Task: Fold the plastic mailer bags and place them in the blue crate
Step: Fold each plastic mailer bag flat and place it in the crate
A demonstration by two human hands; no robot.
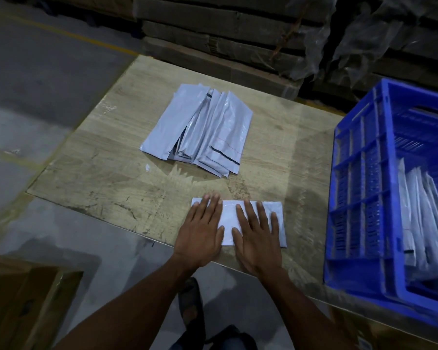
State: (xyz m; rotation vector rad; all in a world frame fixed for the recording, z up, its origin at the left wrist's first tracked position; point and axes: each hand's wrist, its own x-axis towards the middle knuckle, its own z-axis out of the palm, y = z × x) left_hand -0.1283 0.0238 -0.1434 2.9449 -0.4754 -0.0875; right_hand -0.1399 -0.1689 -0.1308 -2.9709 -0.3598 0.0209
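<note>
While you lean over the table (106,178), both palms lie flat:
left hand: your left hand (200,233) is spread, fingers straight, pressing the left half of the folded mailer (228,218); nothing gripped.
right hand: your right hand (257,236) is spread too, fingers straight, pressing the right half; nothing gripped.
folded mailer: lies flat at the table's 6 o'clock edge, long side left to right.
mailer pile (200,130): loose grey bags at 12 o'clock from your hands, well apart.
blue crate (359,188): at 3 o'clock on the table, with mailers (425,223) standing on edge inside.
cardboard box (23,299): on the floor at 8 o'clock.
</note>
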